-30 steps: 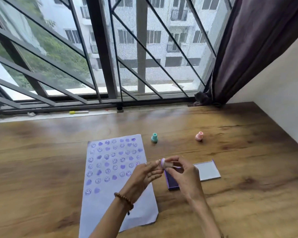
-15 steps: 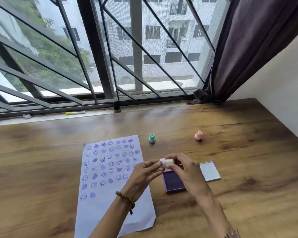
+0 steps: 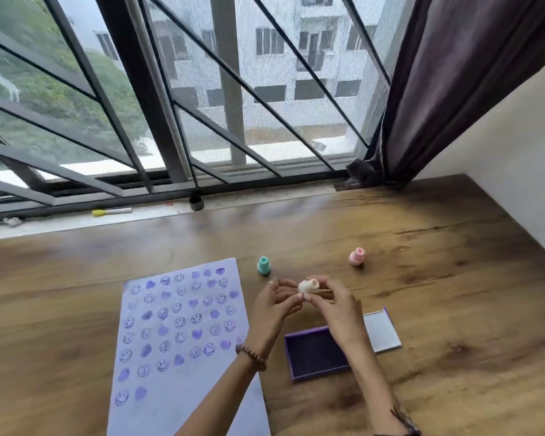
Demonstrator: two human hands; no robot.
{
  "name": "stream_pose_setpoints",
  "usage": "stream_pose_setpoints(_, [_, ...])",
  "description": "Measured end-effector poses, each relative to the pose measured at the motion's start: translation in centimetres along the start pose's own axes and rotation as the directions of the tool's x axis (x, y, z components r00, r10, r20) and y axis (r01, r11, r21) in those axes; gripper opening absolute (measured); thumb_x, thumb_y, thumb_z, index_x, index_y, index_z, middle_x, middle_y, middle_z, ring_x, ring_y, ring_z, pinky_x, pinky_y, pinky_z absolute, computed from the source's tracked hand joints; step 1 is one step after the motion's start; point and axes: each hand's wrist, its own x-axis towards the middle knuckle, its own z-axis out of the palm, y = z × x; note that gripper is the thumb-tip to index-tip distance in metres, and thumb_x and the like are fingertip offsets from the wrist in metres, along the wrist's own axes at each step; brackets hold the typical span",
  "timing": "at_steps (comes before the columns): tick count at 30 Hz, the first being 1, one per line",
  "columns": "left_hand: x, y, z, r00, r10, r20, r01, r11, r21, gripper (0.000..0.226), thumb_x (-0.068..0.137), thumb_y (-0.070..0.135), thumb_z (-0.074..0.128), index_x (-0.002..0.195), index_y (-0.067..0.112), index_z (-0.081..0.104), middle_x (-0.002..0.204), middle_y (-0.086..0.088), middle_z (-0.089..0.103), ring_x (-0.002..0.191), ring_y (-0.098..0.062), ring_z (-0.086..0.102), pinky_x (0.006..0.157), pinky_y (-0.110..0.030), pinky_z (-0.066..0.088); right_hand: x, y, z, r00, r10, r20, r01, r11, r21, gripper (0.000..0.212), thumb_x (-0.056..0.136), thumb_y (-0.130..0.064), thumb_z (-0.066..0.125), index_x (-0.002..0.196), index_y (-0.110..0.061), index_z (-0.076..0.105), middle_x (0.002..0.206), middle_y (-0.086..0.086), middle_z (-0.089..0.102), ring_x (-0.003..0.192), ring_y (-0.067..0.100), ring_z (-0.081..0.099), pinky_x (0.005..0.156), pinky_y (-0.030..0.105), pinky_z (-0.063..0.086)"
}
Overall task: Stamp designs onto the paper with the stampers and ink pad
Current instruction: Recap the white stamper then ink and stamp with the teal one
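A white paper sheet (image 3: pixel 158 391) covered with purple smiley and heart prints lies on the wooden table at the left. Both hands hold a small cream stamper (image 3: pixel 308 286) in the air above the table, my left hand (image 3: pixel 274 306) pinching one end and my right hand (image 3: pixel 334 306) the other. Below my right hand sits the open purple ink pad (image 3: pixel 313 354), its lid (image 3: pixel 383 332) flipped out to the right. A teal stamper (image 3: pixel 263 265) stands just beyond the paper's top right corner. A pink stamper (image 3: pixel 356 257) stands further right.
A barred window and sill (image 3: pixel 158 215) run along the table's far edge, with a yellow-capped marker (image 3: pixel 110 212) lying on the sill. A dark curtain (image 3: pixel 453 89) hangs at the right, next to a white wall (image 3: pixel 523 171).
Both hands have kept hold of the cream stamper, turning it between the fingertips. The camera view shifted left and down, so the ink pad shows more fully.
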Motion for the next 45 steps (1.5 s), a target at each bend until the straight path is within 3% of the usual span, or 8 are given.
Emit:
stream_pose_setpoints(5, [3.4,0.3,2.1,0.995,0.058,-0.078,-0.032,0.952,0.304,0.014,0.079,0.009,0.064,0.093,0.011,0.066,0.091,-0.01,0.073,0.082,-0.013,0.067,0.08,-0.028,0.056,3.9,0.8,-0.1,0.992,-0.022,-0.121,-0.002,0.98,-0.2,0.023,0.076,-0.007,0.068,0.098,-0.012,0.066,0.096,0.008,0.065,0.091,0.022,0.061,0.081,0.029,0.046])
stream_pose_setpoints(11, [4.1,0.4,3.3,0.996,0.081,-0.043,-0.048,0.864,0.501,0.024,0.081,0.013,0.06,0.104,0.016,0.065,0.096,-0.006,0.072,0.086,-0.014,0.065,0.084,-0.028,0.052,5.7,1.5,0.1,0.975,0.005,-0.22,-0.043,0.984,-0.171,0.024,0.072,-0.004,0.069,0.093,-0.013,0.062,0.095,0.009,0.07,0.085,0.022,0.066,0.08,0.041,0.054])
stream_pose_setpoints(17, [1.2,-0.2,0.1,0.964,0.022,-0.263,0.09,0.91,0.405,0.017,0.082,0.014,0.059,0.067,0.022,0.06,0.064,-0.003,0.064,0.06,-0.017,0.06,0.074,-0.044,0.055,3.1,1.1,1.3,0.916,-0.059,-0.397,-0.013,0.984,-0.177,0.016,0.076,-0.008,0.069,0.088,-0.014,0.06,0.089,0.003,0.061,0.075,0.018,0.06,0.071,0.032,0.05])
stream_pose_setpoints(22, [1.6,0.8,-2.9,0.893,0.047,-0.448,0.119,0.935,0.335,0.017,0.086,0.01,0.051,0.101,0.016,0.054,0.085,-0.012,0.067,0.06,-0.012,0.063,0.057,-0.011,0.049,2.5,0.4,5.1,0.975,-0.131,-0.178,0.077,0.957,-0.281,0.012,0.081,-0.009,0.065,0.092,-0.013,0.064,0.092,0.001,0.065,0.08,0.012,0.06,0.071,0.02,0.048])
stream_pose_setpoints(25, [2.8,0.8,-3.4,0.915,0.06,-0.4,0.097,0.927,0.363,0.033,0.086,0.004,0.045,0.114,0.018,0.054,0.085,-0.01,0.066,0.055,-0.004,0.061,0.053,-0.002,0.044,3.6,-0.5,6.8,0.988,-0.128,-0.09,0.096,0.949,-0.301,0.02,0.081,-0.006,0.063,0.1,-0.011,0.062,0.098,0.006,0.066,0.086,0.019,0.062,0.078,0.033,0.054])
stream_pose_setpoints(31, [2.4,1.0,-3.6,0.921,0.078,-0.382,0.043,0.954,0.297,0.017,0.086,0.007,0.051,0.093,0.013,0.064,0.086,-0.008,0.07,0.067,-0.01,0.064,0.06,-0.014,0.053,3.8,-1.3,7.3,0.988,-0.152,0.004,0.148,0.956,-0.255,0.019,0.08,-0.015,0.065,0.099,-0.017,0.06,0.097,0.003,0.066,0.085,0.017,0.062,0.074,0.033,0.052])
stream_pose_setpoints(37, [-0.2,0.9,-4.2,0.99,-0.042,-0.137,0.05,0.997,0.059,0.019,0.088,0.012,0.054,0.105,0.014,0.063,0.106,-0.009,0.067,0.1,-0.02,0.064,0.082,-0.028,0.055,0.2,-0.8,5.2,1.0,0.012,-0.029,-0.008,0.992,0.129,0.013,0.08,-0.011,0.067,0.091,-0.017,0.066,0.095,0.004,0.071,0.085,0.01,0.068,0.075,0.022,0.054])
stream_pose_setpoints(45, [-4.6,2.1,-3.3,1.0,0.014,0.011,-0.014,1.0,-0.021,0.016,0.085,0.007,0.057,0.085,0.018,0.07,0.075,0.008,0.072,0.074,-0.004,0.065,0.068,-0.012,0.053,-5.1,-1.2,4.0,0.998,0.003,-0.056,0.006,0.987,0.162,0.012,0.089,-0.023,0.054,0.094,-0.015,0.063,0.09,0.003,0.064,0.081,0.012,0.06,0.068,0.015,0.046])
